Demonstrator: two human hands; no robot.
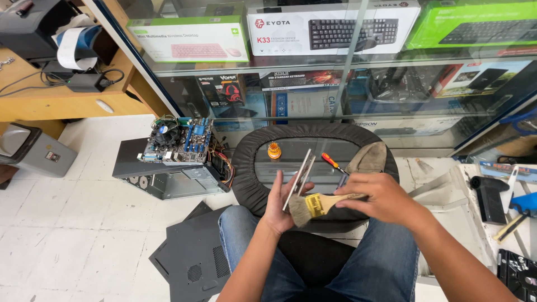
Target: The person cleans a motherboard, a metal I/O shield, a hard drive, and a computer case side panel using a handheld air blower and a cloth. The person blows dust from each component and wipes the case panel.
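Observation:
My left hand [281, 202] holds a thin grey metal plate [300, 177] on edge, tilted up and away from me. My right hand [376, 197] grips the wooden handle of a paintbrush [319, 204] whose bristles touch the lower part of the plate near my left palm. Both hands are above my knees, in front of a round black stool seat [291, 154]. On the seat lie an orange-handled screwdriver [333, 163], a small orange bit holder [274, 151] and a tan cloth [368, 159].
An open computer case [168, 179] with a motherboard [179, 140] on top stands on the floor to the left. Dark case panels [190, 260] lie by my left knee. A glass display cabinet [347, 72] of boxed keyboards is ahead. Tools lie at right [498, 201].

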